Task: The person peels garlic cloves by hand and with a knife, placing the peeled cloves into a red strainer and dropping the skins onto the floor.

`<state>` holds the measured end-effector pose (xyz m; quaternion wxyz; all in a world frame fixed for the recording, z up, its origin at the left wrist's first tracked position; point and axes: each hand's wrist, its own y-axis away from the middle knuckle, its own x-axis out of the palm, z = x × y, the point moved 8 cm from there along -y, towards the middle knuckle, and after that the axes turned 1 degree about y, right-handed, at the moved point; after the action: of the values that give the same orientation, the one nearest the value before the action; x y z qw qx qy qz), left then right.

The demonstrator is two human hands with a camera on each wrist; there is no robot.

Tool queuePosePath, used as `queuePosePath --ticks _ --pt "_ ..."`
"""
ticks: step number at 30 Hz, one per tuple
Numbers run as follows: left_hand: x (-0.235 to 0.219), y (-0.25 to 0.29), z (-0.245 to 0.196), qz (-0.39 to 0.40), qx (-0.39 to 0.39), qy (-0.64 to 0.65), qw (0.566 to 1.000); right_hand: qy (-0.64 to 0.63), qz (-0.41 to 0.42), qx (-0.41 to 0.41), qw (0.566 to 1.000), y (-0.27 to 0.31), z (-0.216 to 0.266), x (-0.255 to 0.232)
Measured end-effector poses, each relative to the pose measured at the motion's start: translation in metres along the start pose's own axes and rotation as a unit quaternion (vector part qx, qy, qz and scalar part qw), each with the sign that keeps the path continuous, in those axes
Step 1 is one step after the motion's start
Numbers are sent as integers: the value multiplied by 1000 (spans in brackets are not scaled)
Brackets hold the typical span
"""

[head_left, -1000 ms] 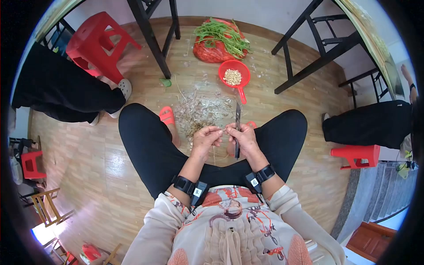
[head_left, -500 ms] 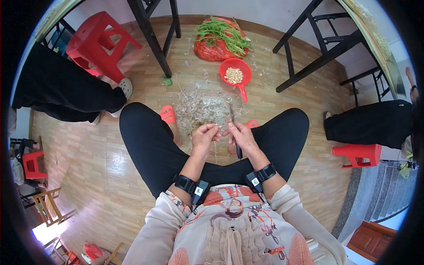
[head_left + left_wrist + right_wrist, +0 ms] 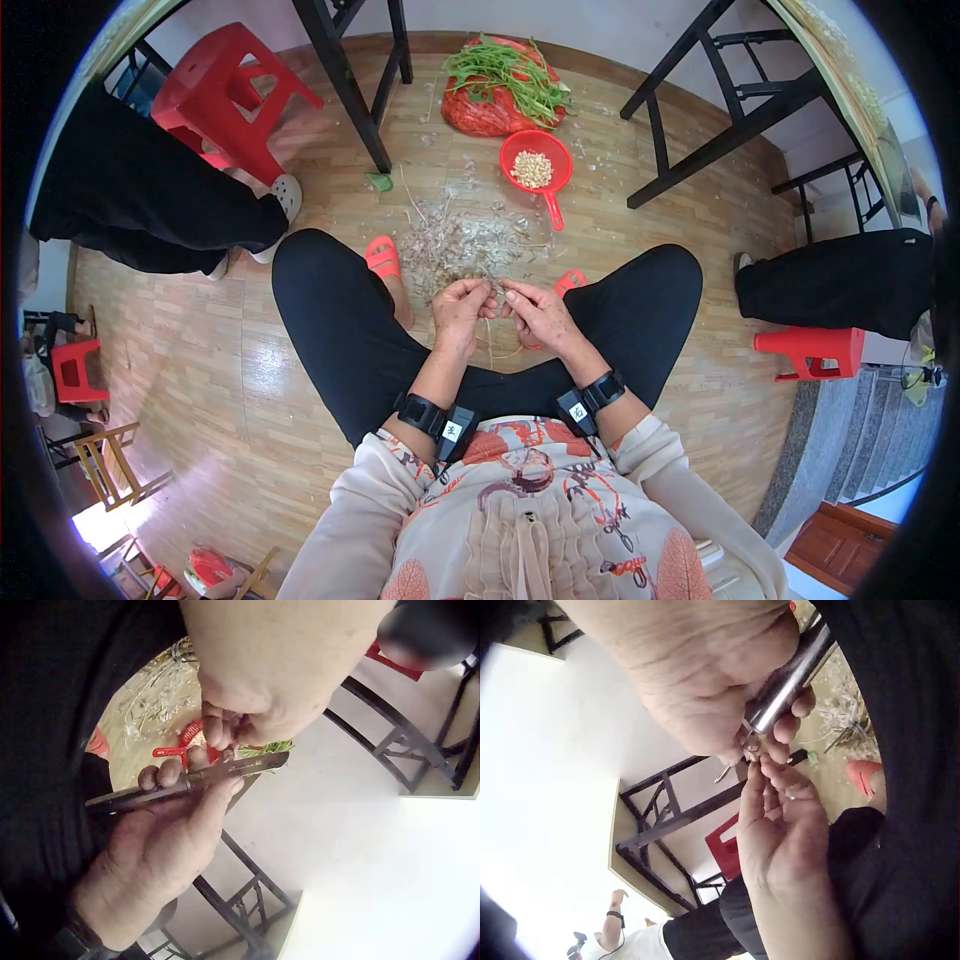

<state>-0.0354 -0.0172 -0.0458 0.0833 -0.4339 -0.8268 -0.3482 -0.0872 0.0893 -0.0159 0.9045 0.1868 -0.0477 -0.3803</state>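
My left hand [image 3: 460, 312] and right hand [image 3: 543, 318] meet at the fingertips between my knees. In the right hand lies a knife [image 3: 251, 766], its dark handle across the palm and the thumb along the blade. The right wrist view shows the blade [image 3: 793, 679] shining above the fingers. A small garlic clove [image 3: 753, 745] is pinched in the left fingertips, with the right fingertips right at it; fingers mostly hide it. Papery garlic skins [image 3: 465, 240] lie scattered on the floor below. Beyond them sits a red strainer [image 3: 554, 212] with pale peeled cloves [image 3: 532, 169].
Behind the strainer is a red mesh bag [image 3: 468, 112] topped with green stalks [image 3: 505, 72]. Black table legs [image 3: 345, 85] stand left and right. A red stool [image 3: 225, 90] and another person's dark-trousered legs [image 3: 150, 190] are at left; another red stool [image 3: 810, 345] is at right.
The knife has turned in the right hand, from upright and plainly seen to nearly hidden in the head view. The fingertips parted slightly, then came back close together.
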Motion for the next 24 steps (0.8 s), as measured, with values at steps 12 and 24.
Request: queuePosePath --ticks 12,24 --pt "0 2 -5 -23 19 -20 999 -31 4 20 999 1 -4 3" --pt "7 9 -12 -40 72 -111 990 100 -84 -121 984 2 14 -2"
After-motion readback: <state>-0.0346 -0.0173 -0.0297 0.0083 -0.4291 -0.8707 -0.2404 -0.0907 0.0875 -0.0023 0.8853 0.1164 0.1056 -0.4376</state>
